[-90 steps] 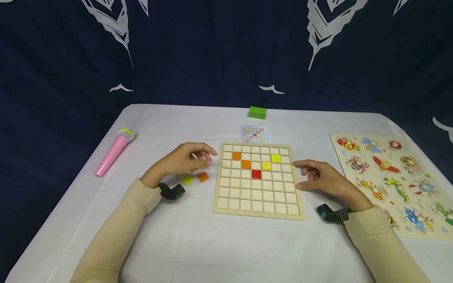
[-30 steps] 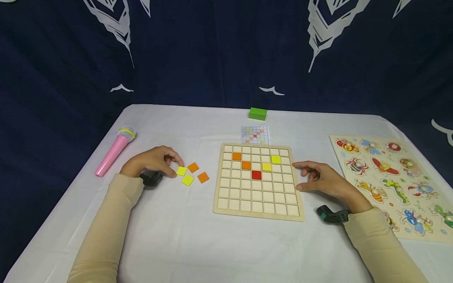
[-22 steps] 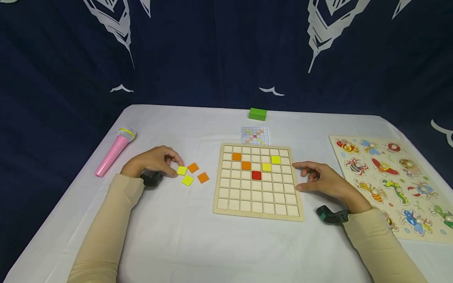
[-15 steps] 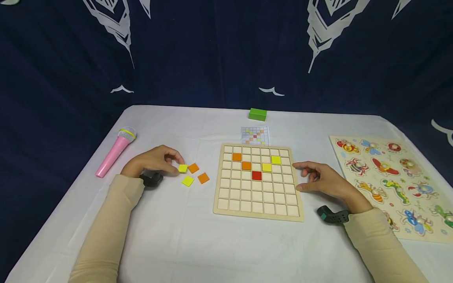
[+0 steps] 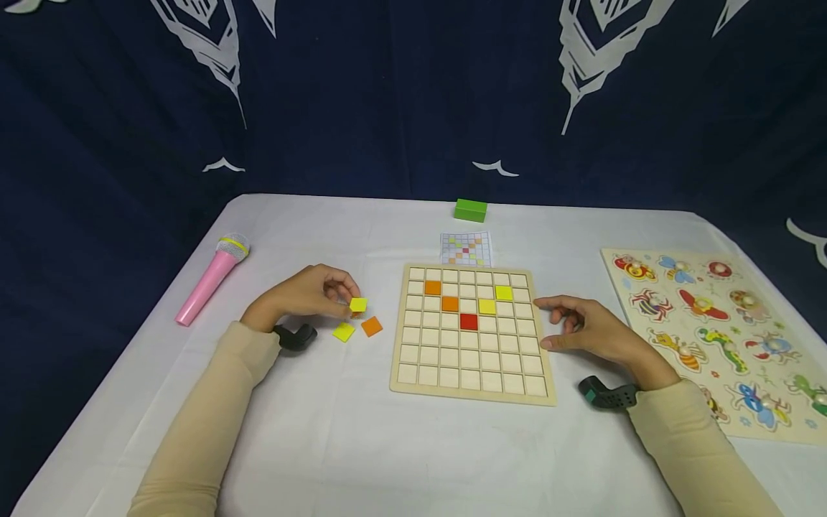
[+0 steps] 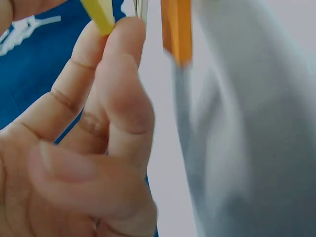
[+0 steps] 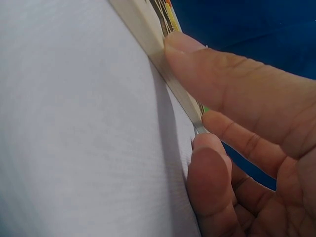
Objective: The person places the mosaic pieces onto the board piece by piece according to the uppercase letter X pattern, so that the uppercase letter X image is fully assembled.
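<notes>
My left hand pinches a small yellow square tile by its edge at the fingertips, to the left of the board. In the left wrist view that tile shows at the tips of two fingers. Below it lie a second yellow tile and an orange tile; another orange one is mostly hidden behind the held tile. The wooden grid board has orange, yellow and red tiles in its upper cells. My right hand rests thumb and index finger against the board's right edge.
A small card printed with a coloured grid lies behind the board, and a green block farther back. At left is a pink toy microphone. An insect puzzle board lies at right, partly under the right arm.
My left hand has reached the loose tiles, pinched the upper yellow one, lifted it and moved right towards the board. The right hand has stayed at the board's edge.
</notes>
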The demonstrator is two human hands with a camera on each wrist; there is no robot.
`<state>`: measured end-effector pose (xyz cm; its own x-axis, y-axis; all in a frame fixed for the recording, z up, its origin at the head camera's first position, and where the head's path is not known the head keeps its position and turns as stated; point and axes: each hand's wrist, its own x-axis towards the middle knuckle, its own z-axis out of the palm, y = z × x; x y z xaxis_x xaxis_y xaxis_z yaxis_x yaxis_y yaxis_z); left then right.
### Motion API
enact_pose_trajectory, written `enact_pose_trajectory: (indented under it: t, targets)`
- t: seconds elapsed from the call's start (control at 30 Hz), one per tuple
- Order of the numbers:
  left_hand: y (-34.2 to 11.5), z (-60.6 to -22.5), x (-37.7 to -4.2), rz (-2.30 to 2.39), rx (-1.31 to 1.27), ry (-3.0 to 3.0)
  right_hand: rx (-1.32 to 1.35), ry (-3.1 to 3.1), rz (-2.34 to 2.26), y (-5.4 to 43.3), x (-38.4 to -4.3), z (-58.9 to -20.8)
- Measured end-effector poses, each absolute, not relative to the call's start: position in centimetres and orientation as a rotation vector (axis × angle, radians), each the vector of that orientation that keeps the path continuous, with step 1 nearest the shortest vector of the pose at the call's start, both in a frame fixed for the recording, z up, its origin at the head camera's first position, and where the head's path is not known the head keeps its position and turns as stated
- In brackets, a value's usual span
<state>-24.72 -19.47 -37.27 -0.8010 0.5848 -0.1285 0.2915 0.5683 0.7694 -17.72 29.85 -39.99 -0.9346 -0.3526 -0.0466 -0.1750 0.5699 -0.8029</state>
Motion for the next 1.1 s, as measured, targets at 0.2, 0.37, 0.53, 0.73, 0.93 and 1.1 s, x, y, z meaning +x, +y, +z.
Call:
enact_pose_trajectory:
  t: [0.2,0.37,0.53,0.73,0.93,1.1]
  targets:
    - [-17.1,-37.2,-24.0,1.104,0.827,2.454,-0.441,2.597,-1.304,29.8,-17.8,-40.0]
    - [-15.4,-37.0,-23.2,1.084,0.876,2.462,-0.438,2.598,-1.301,29.8,-17.8,-40.0]
    - [-13.8,-37.0,-22.6,1.074,0.915,2.461,-0.441,2.602,-1.297,29.8,-17.7,-40.0]
    - [-12.1,-37.1,-22.2,1.088,0.973,2.445,-0.437,2.611,-1.285,29.8,-17.7,-40.0]
    - [-10.6,-37.1,-22.0,1.011,1.045,2.504,-0.429,2.614,-1.276,29.7,-17.7,-40.0]
    - [-9.4,-36.9,-21.9,0.941,1.052,2.542,-0.437,2.621,-1.277,29.8,-17.7,-40.0]
